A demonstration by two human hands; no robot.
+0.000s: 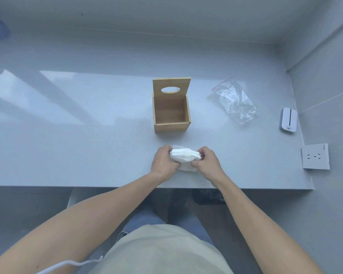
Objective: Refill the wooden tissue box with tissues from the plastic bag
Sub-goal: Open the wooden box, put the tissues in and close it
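Note:
A stack of white tissues (183, 157) is held between my two hands just above the near part of the grey table. My left hand (164, 162) grips its left end and my right hand (206, 162) grips its right end. Beyond them stands the wooden tissue box (171, 124), open and empty, with its lid (171, 86) flipped up at the back; the lid has an oval slot. The clear plastic bag (234, 100) with a red zip strip lies flat and crumpled to the right of the box.
A small white device (289, 120) lies at the table's right edge beside the wall. A white wall socket (316, 156) is mounted to the right. The table's front edge (107, 187) runs just under my forearms.

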